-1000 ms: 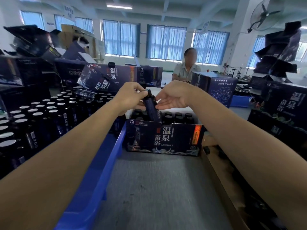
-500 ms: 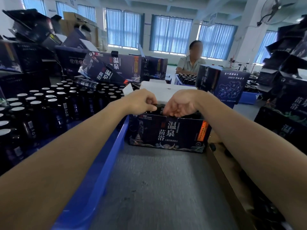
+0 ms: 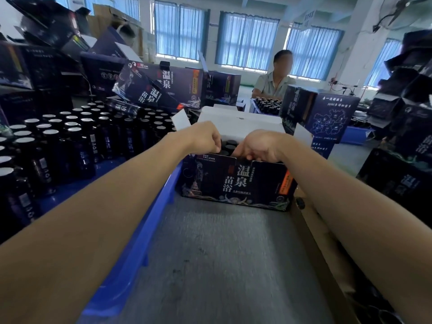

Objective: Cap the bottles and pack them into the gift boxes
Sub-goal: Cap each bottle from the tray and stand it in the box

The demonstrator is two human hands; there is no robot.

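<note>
An open dark gift box (image 3: 233, 183) with white lettering stands on the grey table, its white lid flap raised behind it. Black capped bottles (image 3: 230, 145) show inside between my hands. My left hand (image 3: 205, 139) is at the box's front left with its fingers curled down round a bottle, which the hand and the box wall hide. My right hand (image 3: 259, 146) is at the front middle, fingers hooked over the top edge of the front wall.
A blue crate (image 3: 149, 225) on my left holds several dark bottles (image 3: 70, 141) with silver tops. Gift boxes are stacked at the left, the back and the right. A cardboard tray (image 3: 311, 232) lies on my right. A person (image 3: 275, 76) sits opposite.
The bottle that my left hand held tilted above the box has gone down into it. Both hands dropped to the box's top edge, and my right hand's fingers curled over the front wall.
</note>
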